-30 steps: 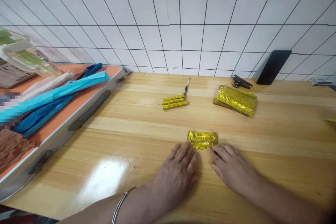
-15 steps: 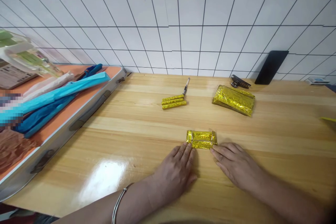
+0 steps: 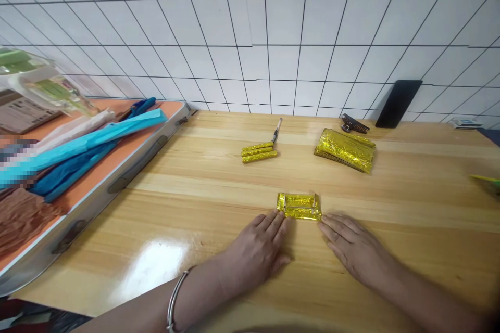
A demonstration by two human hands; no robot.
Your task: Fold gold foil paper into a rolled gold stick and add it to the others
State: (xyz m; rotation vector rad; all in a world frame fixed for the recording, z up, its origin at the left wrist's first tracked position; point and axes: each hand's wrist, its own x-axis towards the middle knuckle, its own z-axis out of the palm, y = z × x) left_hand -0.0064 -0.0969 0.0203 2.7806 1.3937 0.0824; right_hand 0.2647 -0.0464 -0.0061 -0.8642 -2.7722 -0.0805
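A small folded sheet of gold foil paper lies flat on the wooden table, its side edges creased inward. My left hand rests palm down, fingertips at the paper's near left corner. Lying flat too, my right hand has its fingertips against the near right corner. Both hands have their fingers stretched out, and neither grips anything. Beyond the paper are several thin gold foil rolls side by side. Farther right sits a stack of gold foil sheets.
A pen lies behind the rolls. A dark hair clip is behind the stack, and a black phone-like slab leans on the tiled wall. On the left, an orange-topped table carries blue crepe paper and a clear container.
My right hand has slid slightly right, its fingertips shifting outward along the paper's corner. My left hand stays almost still. The whole view has shifted a little.
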